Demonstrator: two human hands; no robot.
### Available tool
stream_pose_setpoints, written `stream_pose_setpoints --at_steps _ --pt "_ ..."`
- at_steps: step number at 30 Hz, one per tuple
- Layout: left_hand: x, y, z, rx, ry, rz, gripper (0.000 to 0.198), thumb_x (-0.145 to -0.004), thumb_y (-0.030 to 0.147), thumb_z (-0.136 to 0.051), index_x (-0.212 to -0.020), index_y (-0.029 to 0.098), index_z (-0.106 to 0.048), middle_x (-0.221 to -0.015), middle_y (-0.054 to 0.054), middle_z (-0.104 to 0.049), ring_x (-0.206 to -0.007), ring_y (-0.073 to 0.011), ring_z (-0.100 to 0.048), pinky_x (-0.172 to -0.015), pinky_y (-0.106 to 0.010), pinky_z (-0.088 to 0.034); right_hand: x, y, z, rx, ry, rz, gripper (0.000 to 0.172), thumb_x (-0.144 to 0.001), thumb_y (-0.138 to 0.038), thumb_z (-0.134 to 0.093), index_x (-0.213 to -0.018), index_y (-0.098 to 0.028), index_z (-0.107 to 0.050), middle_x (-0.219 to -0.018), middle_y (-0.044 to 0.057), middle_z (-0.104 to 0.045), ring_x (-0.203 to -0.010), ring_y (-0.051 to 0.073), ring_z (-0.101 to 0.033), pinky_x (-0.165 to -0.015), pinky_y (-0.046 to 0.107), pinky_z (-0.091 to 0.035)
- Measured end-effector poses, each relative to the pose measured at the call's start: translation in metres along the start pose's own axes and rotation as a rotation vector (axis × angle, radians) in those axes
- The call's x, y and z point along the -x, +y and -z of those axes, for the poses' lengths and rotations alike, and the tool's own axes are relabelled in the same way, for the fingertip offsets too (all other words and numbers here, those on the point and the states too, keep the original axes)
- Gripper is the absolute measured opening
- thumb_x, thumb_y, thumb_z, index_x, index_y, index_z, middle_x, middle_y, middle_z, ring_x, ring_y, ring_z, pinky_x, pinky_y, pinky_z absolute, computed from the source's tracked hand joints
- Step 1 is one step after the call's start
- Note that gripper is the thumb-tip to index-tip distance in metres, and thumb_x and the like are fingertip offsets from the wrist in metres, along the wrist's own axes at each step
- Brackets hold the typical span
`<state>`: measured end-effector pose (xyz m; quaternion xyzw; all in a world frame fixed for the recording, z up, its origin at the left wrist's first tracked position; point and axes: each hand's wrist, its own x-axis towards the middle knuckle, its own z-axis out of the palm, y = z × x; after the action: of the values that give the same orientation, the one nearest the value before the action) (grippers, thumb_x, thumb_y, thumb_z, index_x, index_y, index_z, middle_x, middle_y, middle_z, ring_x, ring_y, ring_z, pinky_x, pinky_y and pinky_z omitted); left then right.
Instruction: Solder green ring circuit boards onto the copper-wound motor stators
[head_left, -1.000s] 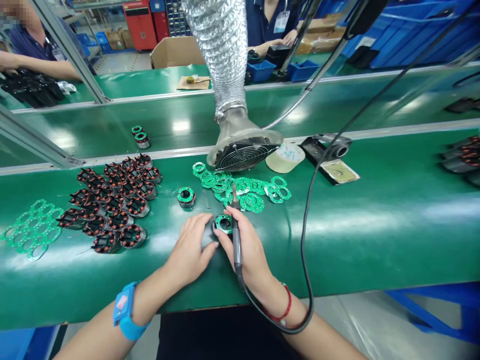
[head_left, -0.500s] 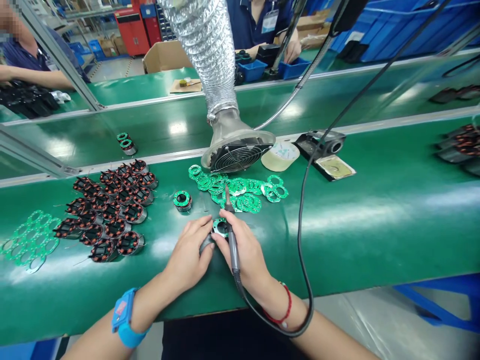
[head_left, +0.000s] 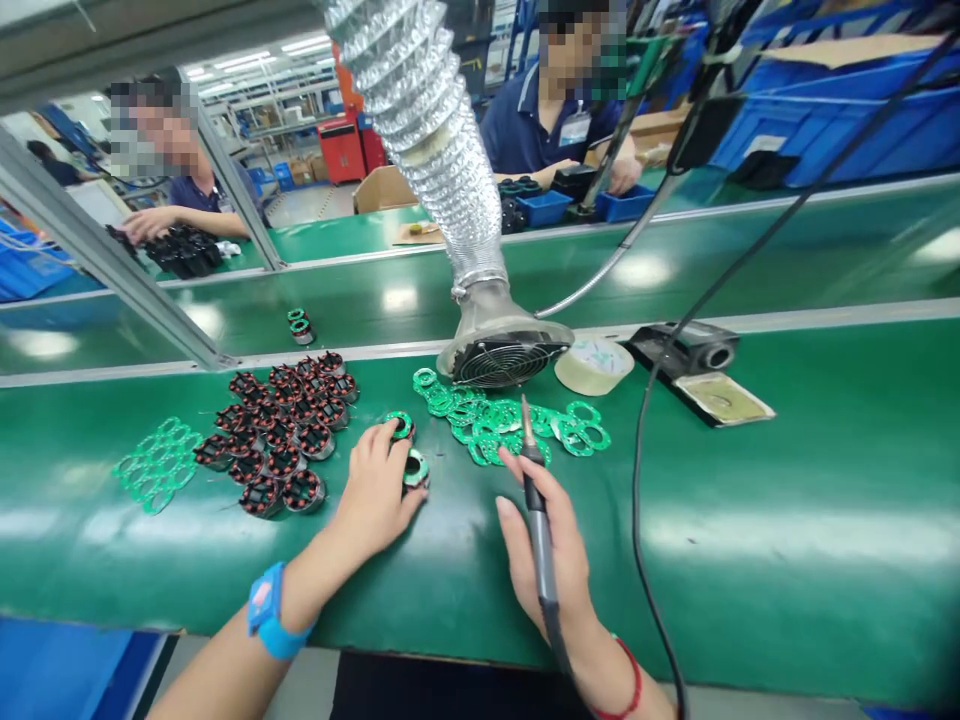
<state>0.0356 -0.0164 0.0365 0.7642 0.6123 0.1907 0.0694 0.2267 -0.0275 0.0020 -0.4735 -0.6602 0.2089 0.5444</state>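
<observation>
My left hand [head_left: 376,490] has its thumb and fingers around a motor stator topped with a green ring-shaped circuit board [head_left: 417,466]. A second stator with a green ring [head_left: 403,424] stands just behind it, close to my fingertips. In my right hand [head_left: 559,545] is a soldering iron [head_left: 540,540], tip pointing up and away from me. Its tip is in front of a loose pile of green ring boards [head_left: 487,415]. Left of my left hand, several bare stators with copper windings [head_left: 285,430] stand in a cluster.
A fume extractor hood [head_left: 510,355] hangs over the ring boards. Right of it are a tape roll [head_left: 594,367] and an iron stand with a sponge tray [head_left: 724,398]. More ring boards [head_left: 159,465] lie far left. The iron's cable [head_left: 637,500] crosses the right side. Co-workers sit opposite.
My left hand has carried the stator left, beside the other ringed one. My right hand has come away from it to the right, still holding the iron. The view has tilted up.
</observation>
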Motion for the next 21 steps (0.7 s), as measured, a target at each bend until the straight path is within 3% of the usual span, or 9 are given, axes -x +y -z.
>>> stream_pose_setpoints --at_steps 7,11,17,21 --pt "-0.04 -0.019 0.036 -0.189 -0.273 -0.052 0.041 -0.072 0.032 -0.07 -0.107 0.019 -0.053 -0.105 -0.009 -0.057 -0.101 -0.0278 -0.045 -0.088 -0.043 -0.04 -0.02 0.013 0.024 -0.068 0.084 0.053 0.044 -0.086 -0.022 -0.056 -0.128 -0.022 -0.046 -0.126 0.011 -0.058 -0.118 0.026 -0.053 -0.101 0.05 -0.04" --pt "-0.07 -0.032 0.044 -0.165 -0.27 -0.016 0.043 -0.073 0.033 -0.069 -0.11 0.019 -0.052 -0.106 -0.009 -0.057 -0.103 -0.0269 -0.045 -0.089 -0.04 -0.039 -0.026 0.027 0.03 -0.03 0.169 -0.042 0.039 -0.087 -0.028 -0.055 -0.125 -0.021 -0.049 -0.12 0.011 -0.062 -0.109 0.026 -0.059 -0.093 0.048 -0.046" --pt "-0.111 -0.047 0.039 -0.21 -0.29 0.036 0.043 -0.071 0.03 -0.069 -0.11 0.019 -0.055 -0.114 -0.01 -0.058 -0.109 -0.0286 -0.046 -0.095 -0.043 -0.037 -0.027 0.03 0.034 0.07 0.157 -0.167 0.041 -0.085 -0.04 -0.055 -0.122 -0.021 -0.053 -0.119 0.011 -0.062 -0.1 0.027 -0.062 -0.091 0.046 -0.046" --pt "-0.145 -0.092 0.071 -0.224 -0.235 0.162 0.048 -0.08 0.043 -0.059 -0.125 0.027 -0.049 -0.129 -0.005 -0.053 -0.119 -0.023 -0.046 -0.102 -0.036 -0.035 -0.03 0.036 0.036 0.159 0.149 -0.289 0.041 -0.083 -0.045 -0.054 -0.118 -0.024 -0.056 -0.116 0.01 -0.064 -0.103 0.032 -0.061 -0.093 0.052 -0.045"
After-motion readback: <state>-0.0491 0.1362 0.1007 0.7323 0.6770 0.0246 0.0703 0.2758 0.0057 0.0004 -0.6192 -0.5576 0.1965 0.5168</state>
